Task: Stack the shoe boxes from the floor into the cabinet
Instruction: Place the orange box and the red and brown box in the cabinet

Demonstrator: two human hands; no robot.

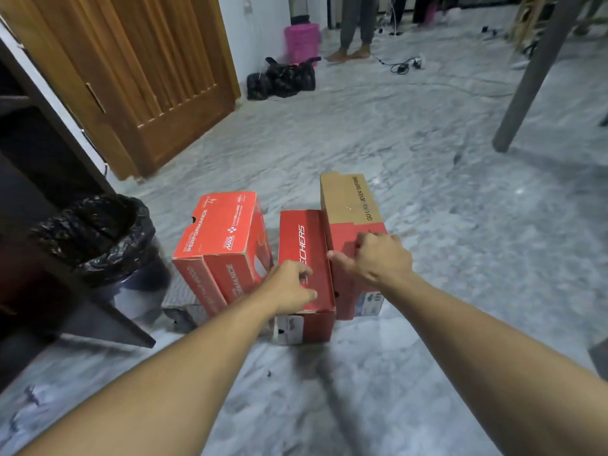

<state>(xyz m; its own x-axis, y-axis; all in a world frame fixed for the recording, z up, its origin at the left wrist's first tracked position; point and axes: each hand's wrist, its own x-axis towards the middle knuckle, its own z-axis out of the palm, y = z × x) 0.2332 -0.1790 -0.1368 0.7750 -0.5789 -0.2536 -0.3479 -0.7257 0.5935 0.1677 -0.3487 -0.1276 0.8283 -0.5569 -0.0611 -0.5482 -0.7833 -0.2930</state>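
Red cardboard shoe boxes sit grouped on a grey marbled floor (378,126) as a person bends over them, both arms stretched forward. The left hand (289,286) curls its fingers (304,274) over the lid of the middle box (304,245), which bears white lettering, while the right hand (378,258) closes on the near top of the brown-lidded box (348,199) standing touching it on the right, thumb pressed toward the seam between the two. A third red box (218,235) leans tilted just to the left, with a dark item partly hidden beneath it. None of the three has left the floor. The dark cabinet (36,179) edges the frame at left, a lined waste bin (98,232) standing beside it and near the tilted box. Judging by the grips, the pick-up stage is under way; the next move would call for a firm hold on one box, or both held together, a level lift so lids stay seated, and a swing leftward clear of the bin. Farther back, a wooden door (158,77), a pink container (301,41) and another person's bare feet (348,54) are visible.
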